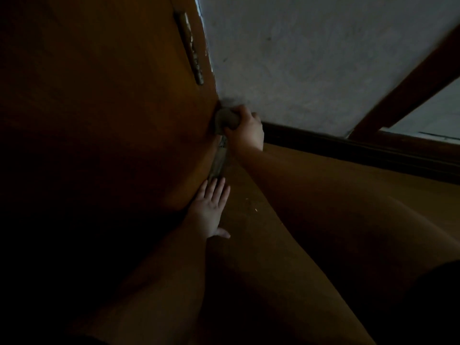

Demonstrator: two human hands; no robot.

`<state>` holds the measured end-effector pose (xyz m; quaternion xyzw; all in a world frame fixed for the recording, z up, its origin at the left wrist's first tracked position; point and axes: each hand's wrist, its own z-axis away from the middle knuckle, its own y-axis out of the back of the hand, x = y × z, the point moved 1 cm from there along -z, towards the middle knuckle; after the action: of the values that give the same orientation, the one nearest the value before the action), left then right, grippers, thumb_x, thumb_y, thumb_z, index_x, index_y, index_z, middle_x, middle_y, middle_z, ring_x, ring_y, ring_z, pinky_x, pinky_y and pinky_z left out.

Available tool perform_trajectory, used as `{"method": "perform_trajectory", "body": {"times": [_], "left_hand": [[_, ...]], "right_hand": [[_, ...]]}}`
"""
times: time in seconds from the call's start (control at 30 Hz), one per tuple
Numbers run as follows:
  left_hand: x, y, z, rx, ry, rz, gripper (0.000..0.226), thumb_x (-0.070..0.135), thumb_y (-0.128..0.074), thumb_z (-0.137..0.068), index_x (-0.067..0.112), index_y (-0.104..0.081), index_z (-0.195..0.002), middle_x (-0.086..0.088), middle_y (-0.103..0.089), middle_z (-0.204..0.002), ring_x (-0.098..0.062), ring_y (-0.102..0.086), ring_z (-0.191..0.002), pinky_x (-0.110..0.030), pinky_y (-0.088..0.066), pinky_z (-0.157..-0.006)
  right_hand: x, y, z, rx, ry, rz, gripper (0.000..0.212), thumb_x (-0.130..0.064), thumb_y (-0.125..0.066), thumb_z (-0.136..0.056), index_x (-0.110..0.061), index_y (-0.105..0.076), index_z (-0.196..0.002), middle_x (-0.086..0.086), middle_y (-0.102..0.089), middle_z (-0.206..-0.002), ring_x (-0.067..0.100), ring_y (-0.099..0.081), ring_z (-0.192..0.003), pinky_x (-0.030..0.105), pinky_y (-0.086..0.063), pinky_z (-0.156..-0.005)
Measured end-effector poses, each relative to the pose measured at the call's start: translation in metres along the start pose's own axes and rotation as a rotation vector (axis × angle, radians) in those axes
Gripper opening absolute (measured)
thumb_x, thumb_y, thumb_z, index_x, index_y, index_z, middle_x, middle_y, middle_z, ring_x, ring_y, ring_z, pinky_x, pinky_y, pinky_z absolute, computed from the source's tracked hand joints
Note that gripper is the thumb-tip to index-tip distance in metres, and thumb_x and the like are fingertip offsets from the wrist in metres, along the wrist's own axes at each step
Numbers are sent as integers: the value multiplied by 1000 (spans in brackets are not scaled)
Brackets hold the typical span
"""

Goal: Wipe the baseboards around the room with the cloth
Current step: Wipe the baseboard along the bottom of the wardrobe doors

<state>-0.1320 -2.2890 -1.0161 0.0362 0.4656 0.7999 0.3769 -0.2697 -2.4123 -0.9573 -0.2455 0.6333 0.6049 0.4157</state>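
Right hand (pixel 246 129), fingers curled round the bunched cloth (pixel 225 120), works the corner where door (pixel 112 108) meets dark baseboard (pixel 348 143); left hand (pixel 210 207) braces flat, fingers straight, so press firmly and sweep along the baseboard.

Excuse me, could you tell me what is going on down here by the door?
A person is low to the floor, cleaning in dim light. Their right hand grips a bunched cloth pressed into the corner where the wooden door meets the wall. Their left hand rests flat on the floor beside the door. The dark baseboard runs off to the right.
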Motion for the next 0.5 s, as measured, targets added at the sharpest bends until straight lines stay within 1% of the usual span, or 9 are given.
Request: {"method": "perform_trajectory", "body": {"times": [0.03,0.1,0.2,0.3,0.4,0.43,0.5], "left_hand": [[0,1,0,-2,-10,-9,126,87,-38,-77,4,19,-152,-22,23,-159,-37,14,-150,-52,5,-121],[0,1,-1,-3,-15,-17,125,88,-36,-78,3,19,-152,-23,22,-159,-38,13,-150,-53,4,-121],[-2,0,1,-12,-20,-23,125,88,-34,-78,3,18,-153,-24,22,-159,-39,13,-150,-53,5,-121],[-4,-2,2,-13,-44,-23,125,89,-31,-77,3,18,-152,-23,24,-159,-37,13,-150,-53,5,-121],[-8,1,2,-24,-58,-31,125,92,-22,-74,3,19,-152,-20,28,-158,-34,15,-150,-53,8,-120],[-8,3,2,-19,-62,5,123,92,-17,-74,4,15,-154,-18,25,-159,-33,12,-151,-53,8,-120],[-2,7,2,30,-28,74,117,91,-4,-76,7,-7,-157,-15,8,-163,-31,-7,-152,-54,1,-119]], "right_hand": [[1,0,-2,3,-3,4,39,-20,-68,-87,-21,-56,-124,12,-54,-120,28,-59,-103,30,-46,-80],[2,1,0,12,0,21,41,-21,-69,-87,-22,-56,-125,11,-54,-121,27,-60,-104,30,-48,-81],[11,11,9,66,-34,27,41,-23,-71,-86,-21,-54,-123,11,-53,-122,29,-59,-106,37,-53,-86],[37,41,21,132,-49,67,42,-25,-71,-85,-19,-53,-122,12,-53,-123,31,-58,-107,42,-53,-86],[69,85,32,196,-54,126,41,-25,-71,-84,-17,-53,-120,13,-53,-121,32,-58,-105,39,-52,-82],[79,101,37,213,-61,141,41,-24,-72,-83,-16,-53,-119,13,-53,-121,31,-58,-105,38,-50,-82],[100,132,45,244,-78,161,41,-22,-72,-83,-18,-53,-119,11,-52,-121,31,-57,-106,37,-50,-83]]}}
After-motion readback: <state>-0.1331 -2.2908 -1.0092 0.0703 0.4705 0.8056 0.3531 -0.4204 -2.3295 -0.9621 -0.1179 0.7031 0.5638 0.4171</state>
